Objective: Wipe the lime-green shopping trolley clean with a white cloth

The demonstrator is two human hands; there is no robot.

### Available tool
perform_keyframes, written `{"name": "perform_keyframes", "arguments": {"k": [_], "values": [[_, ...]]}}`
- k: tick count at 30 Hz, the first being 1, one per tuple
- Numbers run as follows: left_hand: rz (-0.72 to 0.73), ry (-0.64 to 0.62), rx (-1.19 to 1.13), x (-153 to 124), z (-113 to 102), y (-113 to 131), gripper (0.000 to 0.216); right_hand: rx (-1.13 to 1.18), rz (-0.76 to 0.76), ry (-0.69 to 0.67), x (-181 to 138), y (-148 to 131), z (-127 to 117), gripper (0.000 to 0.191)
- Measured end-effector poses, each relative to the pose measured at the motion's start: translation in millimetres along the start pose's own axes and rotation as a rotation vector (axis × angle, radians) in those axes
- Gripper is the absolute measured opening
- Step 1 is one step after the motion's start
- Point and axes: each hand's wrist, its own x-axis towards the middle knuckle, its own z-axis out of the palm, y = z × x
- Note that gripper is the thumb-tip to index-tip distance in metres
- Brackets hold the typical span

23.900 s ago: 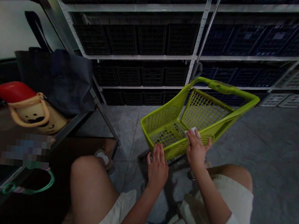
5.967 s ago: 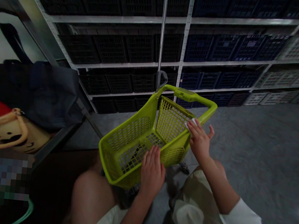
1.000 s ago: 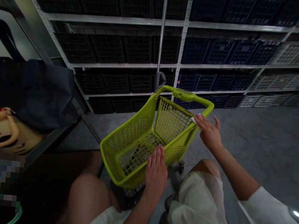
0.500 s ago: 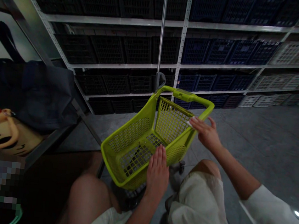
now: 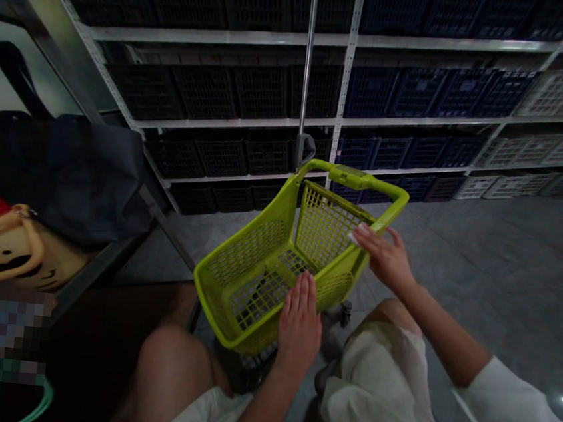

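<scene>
A small lime-green shopping cart (image 5: pixel 242 250) with a lattice basket stands in front of my knees, its basket holding nothing that I can see. My left hand (image 5: pixel 301 320) rests over the basket's near rim, fingers stretched out side by side. Farther along that same side, below the handle (image 5: pixel 353 176), my right hand (image 5: pixel 388 254) presses a small white wipe (image 5: pixel 354 236) against the rim. Most of the wipe is hidden under the fingertips. A metal pole (image 5: pixel 307 66) rises from the cart's far side.
Shelving (image 5: pixel 265 127) full of black, blue and white crates runs behind the cart. On the left, a dark bag (image 5: pixel 78 176) and a tan bag with a cartoon face (image 5: pixel 15 253) sit on a metal-edged surface. A caster (image 5: pixel 346 313) shows under the cart.
My right hand has slid slightly down the rim towards the basket's front, and more of the white wipe shows. The left hand stays put; the whole view has shifted a little.
</scene>
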Motion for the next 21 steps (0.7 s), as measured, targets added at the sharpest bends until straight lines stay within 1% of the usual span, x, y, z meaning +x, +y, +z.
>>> {"name": "perform_keyframes", "arguments": {"k": [1,2,3,4,5,8,9,10,11,12,13,15,16,17,18,19,20,21], "values": [[0.001,-0.004,0.005,0,0,0,0.082,-0.055,0.093,0.062,3,14,-1,0.067],[0.001,-0.006,0.006,0,-1,1,0.082,-0.098,0.169,0.109,5,20,-1,0.065],[0.001,-0.005,0.003,0,-1,2,0.081,-0.122,0.215,0.133,4,16,1,0.063],[0.001,-0.003,-0.002,0,-2,3,0.081,-0.123,0.222,0.136,1,3,4,0.063],[-0.001,0.001,-0.01,1,-2,3,0.081,-0.105,0.194,0.116,-4,-17,7,0.063],[0.004,0.024,-0.035,1,-1,3,0.081,0.037,-0.045,-0.002,-21,-86,17,0.067],[0.006,0.03,-0.04,0,-1,2,0.08,0.078,-0.113,-0.036,-25,-99,18,0.068],[0.006,0.034,-0.042,0,0,1,0.081,0.105,-0.168,-0.069,-26,-104,19,0.07],[0.005,0.035,-0.041,-1,0,0,0.081,0.118,-0.203,-0.091,-25,-98,17,0.072],[0.002,0.031,-0.036,-1,0,-1,0.081,0.111,-0.209,-0.1,-22,-84,15,0.073],[-0.001,0.026,-0.03,-1,0,-2,0.081,0.092,-0.196,-0.101,-17,-63,12,0.074],[-0.004,0.014,-0.017,-1,-1,-2,0.08,-0.01,-0.013,-0.011,-4,-14,6,0.067],[-0.004,0.01,-0.011,-1,-1,-2,0.079,-0.055,0.081,0.042,1,5,3,0.064],[-0.005,0.009,-0.007,-1,-2,-1,0.078,-0.092,0.169,0.084,5,17,2,0.062],[-0.007,0.01,-0.005,-1,-2,1,0.077,-0.115,0.237,0.112,7,19,2,0.061],[-0.008,0.012,-0.004,0,-1,2,0.077,-0.119,0.276,0.126,7,12,3,0.06],[-0.009,0.015,-0.005,0,-1,4,0.076,-0.104,0.278,0.122,5,-4,6,0.061],[-0.007,0.019,-0.009,1,0,5,0.076,-0.077,0.255,0.106,0,-26,10,0.062]]}}
